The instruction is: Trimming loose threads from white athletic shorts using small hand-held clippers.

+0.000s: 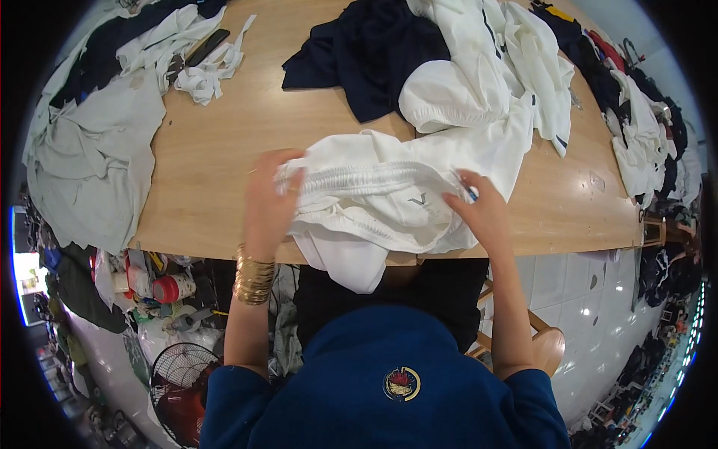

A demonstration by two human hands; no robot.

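Observation:
A white elastic-waist garment [359, 232] lies bunched at the table's near edge, and part of it hangs over. Its gathered waistband forms a wide loop facing me, with a small dark mark on the cloth inside. My left hand [271, 206], slightly blurred and wearing gold bangles, grips the left end of the band with bent fingers. At the right end, my right hand [482, 209] pinches the band between thumb and fingers. A tiny blue spot shows beside those fingers; what it is I cannot make out.
More white clothing [456, 93] with dark trim and a navy cloth [366, 56] lie farther back on the wooden table [202, 172]. Grey-white cloth [97, 165] drapes off the left side, near a dark phone-like object [208, 48]. Below stand a fan [183, 389] and a wooden stool [548, 349].

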